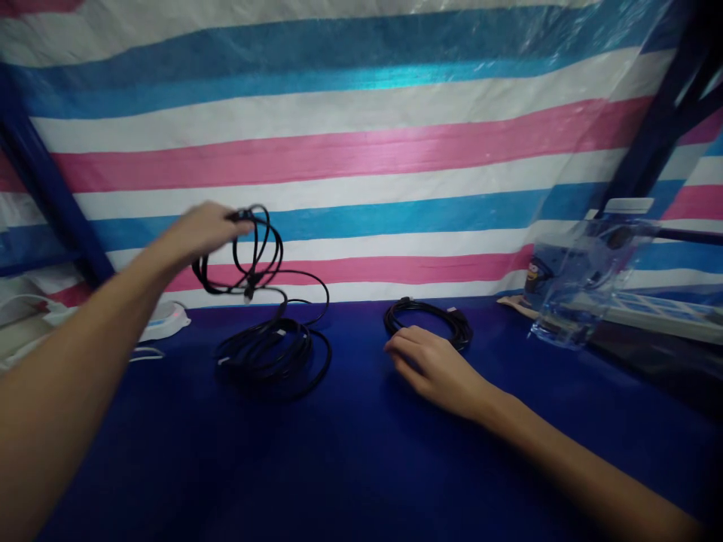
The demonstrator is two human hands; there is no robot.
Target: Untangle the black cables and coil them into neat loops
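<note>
My left hand (212,226) is raised at the left, its fingers closed round a black cable (276,245) that hangs down in loose loops. A small connector dangles under these loops. Below lies a tangled pile of black cables (265,354) with pale plug ends, and a strand runs between it and the lifted loops. On the right, my right hand (426,365) rests low on the blue tabletop (339,459), fingers loosely bent and somewhat apart. It covers the near edge of a neatly coiled black cable (460,324); whether the fingertips touch it I cannot tell.
A round white device (163,320) and white cords (145,354) sit at the left. Clear plastic packaging (581,293) and a long pale box (666,316) stand at the right. Striped sheeting (339,165) hangs behind, between blue metal posts (649,143).
</note>
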